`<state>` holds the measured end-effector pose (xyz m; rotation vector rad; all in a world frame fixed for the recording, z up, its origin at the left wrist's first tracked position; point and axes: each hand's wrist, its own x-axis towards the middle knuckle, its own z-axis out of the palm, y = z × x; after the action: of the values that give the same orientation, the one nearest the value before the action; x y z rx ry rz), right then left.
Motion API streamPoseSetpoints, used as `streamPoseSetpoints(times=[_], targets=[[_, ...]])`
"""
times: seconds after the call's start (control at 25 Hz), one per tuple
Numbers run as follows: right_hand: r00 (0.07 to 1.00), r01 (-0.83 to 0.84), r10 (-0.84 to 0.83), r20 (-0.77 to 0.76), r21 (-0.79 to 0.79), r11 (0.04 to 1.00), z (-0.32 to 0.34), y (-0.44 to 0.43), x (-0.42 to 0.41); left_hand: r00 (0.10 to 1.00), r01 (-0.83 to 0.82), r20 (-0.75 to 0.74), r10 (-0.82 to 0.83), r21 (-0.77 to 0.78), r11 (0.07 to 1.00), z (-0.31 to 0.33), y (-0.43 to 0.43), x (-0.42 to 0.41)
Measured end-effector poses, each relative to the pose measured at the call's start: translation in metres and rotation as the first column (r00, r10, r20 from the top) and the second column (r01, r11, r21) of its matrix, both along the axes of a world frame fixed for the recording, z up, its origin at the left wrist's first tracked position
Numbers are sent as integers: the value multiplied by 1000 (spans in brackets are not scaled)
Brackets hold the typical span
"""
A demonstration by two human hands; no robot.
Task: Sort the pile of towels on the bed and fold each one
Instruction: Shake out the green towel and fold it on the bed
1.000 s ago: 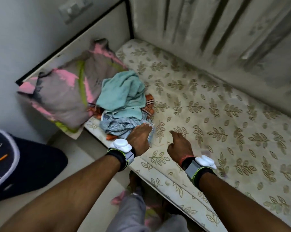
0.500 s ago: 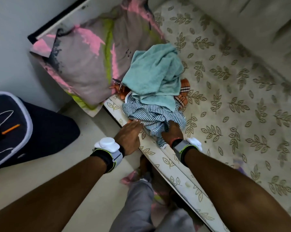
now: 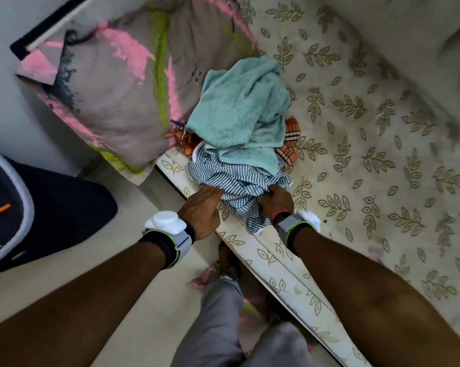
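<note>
A pile of towels lies at the near edge of the bed (image 3: 369,160). A teal towel (image 3: 239,107) sits crumpled on top. Under it lies a blue-and-white patterned towel (image 3: 231,181), and an orange checked towel (image 3: 290,144) pokes out from beneath both. My right hand (image 3: 276,201) grips the near right part of the patterned towel, fingers curled into the cloth. My left hand (image 3: 203,207) reaches its fingertips to the towel's left edge at the mattress rim; its fingers look fairly straight.
A grey, pink and lime pillow (image 3: 112,94) leans against the headboard just left of the pile. A dark bag (image 3: 38,207) sits on the floor at the left. My legs in grey trousers (image 3: 223,321) stand beside the mattress edge.
The view has swung down and closer to the pile. My right hand went from the bare sheet onto the patterned towel and took hold. My left hand slid to the towel's left edge.
</note>
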<state>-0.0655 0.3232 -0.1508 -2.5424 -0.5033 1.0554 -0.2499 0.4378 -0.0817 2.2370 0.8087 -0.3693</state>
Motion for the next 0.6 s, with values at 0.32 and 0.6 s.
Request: streamPoseSetpoints(times=[0.32,0.6], targets=[[996,49,-61,58,188,981,54,-24,-16,997,73,-12,-73,-66,995,21,-26,32],[995,12,-42,88,312,950,114,-53,-1,995,93,-35,-94,-41,995,47,-44,75]])
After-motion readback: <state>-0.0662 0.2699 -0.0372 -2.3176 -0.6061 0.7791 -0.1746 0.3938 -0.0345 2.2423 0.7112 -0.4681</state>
